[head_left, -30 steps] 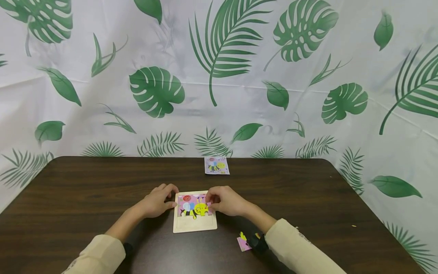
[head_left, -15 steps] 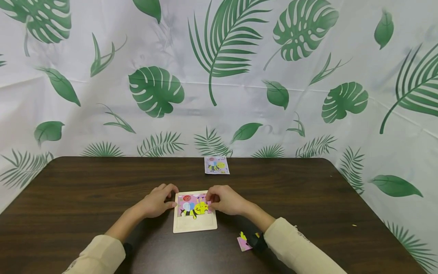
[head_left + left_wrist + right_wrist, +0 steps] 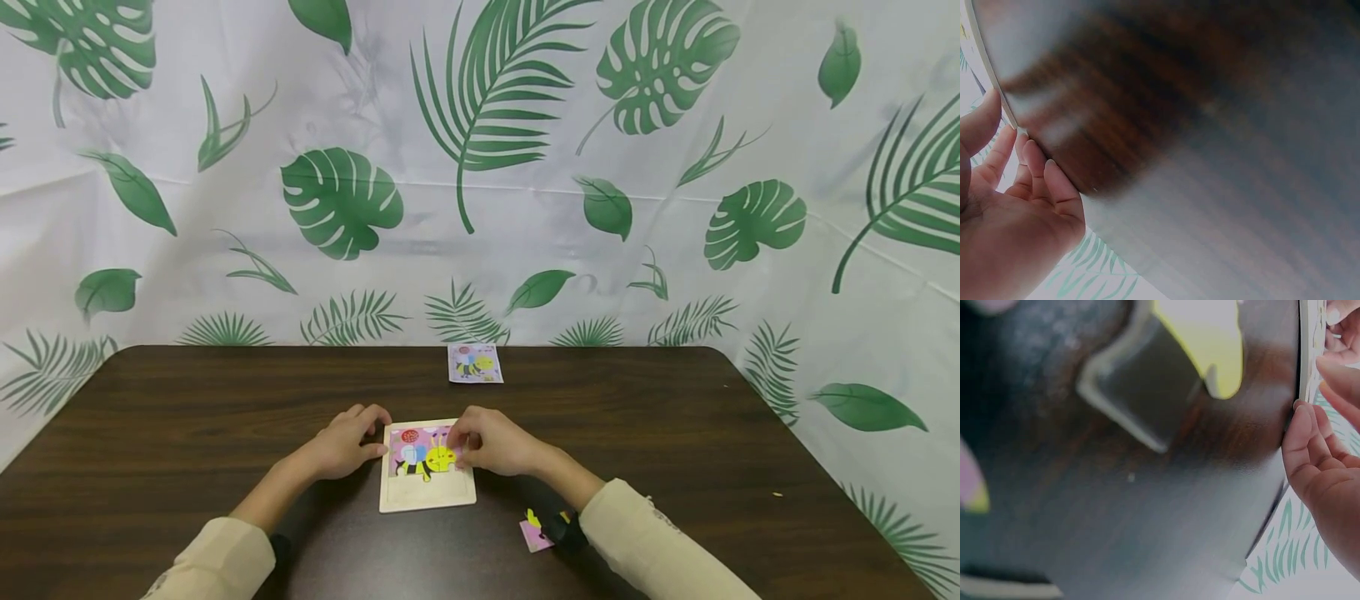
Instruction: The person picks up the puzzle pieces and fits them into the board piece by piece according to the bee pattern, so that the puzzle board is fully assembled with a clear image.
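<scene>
Evidently the left hand (image 3: 347,443) steadies the wooden puzzle tray (image 3: 427,497), which lies flat on the table (image 3: 187,433): its thumb and bent fingers grasp the upper left corner, presumably so the frame will not slide. The right hand (image 3: 495,442) bends its fingers over the right side; whether they pinch a piece or merely press one cannot be told. The tray is almost square, so no long axis stands out, but the bee picture (image 3: 438,457) runs sideways, head toward the right hand, antennae toward the far rim, the near strip bare. Loose puzzle pieces (image 3: 535,537) lie by the right forearm (image 3: 567,475), probably for easy reach, and a bee card (image 3: 476,364) lies at the far edge, the same way up, likely as a guide.
</scene>
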The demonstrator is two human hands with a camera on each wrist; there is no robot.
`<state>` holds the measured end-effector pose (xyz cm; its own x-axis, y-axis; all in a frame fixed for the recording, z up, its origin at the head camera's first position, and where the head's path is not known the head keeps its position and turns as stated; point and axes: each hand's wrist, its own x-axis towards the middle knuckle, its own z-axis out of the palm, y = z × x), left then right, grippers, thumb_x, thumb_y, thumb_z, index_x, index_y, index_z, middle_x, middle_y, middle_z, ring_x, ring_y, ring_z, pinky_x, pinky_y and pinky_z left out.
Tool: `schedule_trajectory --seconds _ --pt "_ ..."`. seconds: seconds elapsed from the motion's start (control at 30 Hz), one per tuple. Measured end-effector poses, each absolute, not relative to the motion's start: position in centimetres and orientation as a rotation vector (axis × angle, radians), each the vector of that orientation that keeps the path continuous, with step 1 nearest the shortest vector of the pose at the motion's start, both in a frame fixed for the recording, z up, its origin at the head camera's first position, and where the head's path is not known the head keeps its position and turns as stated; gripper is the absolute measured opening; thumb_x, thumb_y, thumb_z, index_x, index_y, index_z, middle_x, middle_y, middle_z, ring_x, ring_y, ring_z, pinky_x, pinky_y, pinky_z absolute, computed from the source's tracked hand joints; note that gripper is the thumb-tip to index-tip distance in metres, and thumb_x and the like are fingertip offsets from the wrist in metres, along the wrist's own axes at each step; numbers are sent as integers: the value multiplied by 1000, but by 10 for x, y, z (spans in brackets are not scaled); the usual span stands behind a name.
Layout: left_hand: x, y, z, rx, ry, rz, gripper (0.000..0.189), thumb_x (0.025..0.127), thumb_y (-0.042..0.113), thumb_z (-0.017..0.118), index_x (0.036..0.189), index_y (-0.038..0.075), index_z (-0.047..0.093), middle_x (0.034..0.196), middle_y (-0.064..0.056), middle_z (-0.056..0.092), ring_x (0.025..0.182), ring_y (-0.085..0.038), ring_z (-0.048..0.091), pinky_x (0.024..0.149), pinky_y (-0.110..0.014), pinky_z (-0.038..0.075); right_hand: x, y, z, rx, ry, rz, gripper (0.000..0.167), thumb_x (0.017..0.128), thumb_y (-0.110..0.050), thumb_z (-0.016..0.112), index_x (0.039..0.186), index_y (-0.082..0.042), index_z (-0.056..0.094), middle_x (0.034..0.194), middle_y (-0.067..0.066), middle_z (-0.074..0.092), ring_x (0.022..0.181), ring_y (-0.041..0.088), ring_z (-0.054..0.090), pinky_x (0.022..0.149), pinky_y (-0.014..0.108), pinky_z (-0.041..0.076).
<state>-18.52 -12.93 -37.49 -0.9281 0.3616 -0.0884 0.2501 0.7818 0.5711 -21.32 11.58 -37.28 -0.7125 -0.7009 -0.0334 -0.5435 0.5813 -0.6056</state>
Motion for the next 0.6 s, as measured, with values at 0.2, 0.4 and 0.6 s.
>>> schedule_trajectory --seconds 0.2,0.4,0.6 --pt "-186 -129 -376 486 2778 857 28 85 15 64 109 11 50 91 -5 45 87 -25 44 70 -43 37 -212 117 -373 -1031 2528 -816 18 78 -7 72 95 -7 68 82 0 49 69 10 46 62 22 40" --pt "-187 -130 -377 496 2778 861 29 86 17 64 110 11 50 92 -5 45 87 -25 44 70 -44 37 -212 116 -374 -1050 2526 -798 20 79 -6 70 99 -7 68 83 0 49 66 8 45 60 21 39" --pt "-186 -130 -377 491 2776 860 28 86 15 64 110 11 50 91 -5 44 86 -25 43 69 -43 36 -212 116 -374 -1051 2517 -792 20 79 -6 70 99 -6 68 83 1 49 66 8 44 60 21 39"
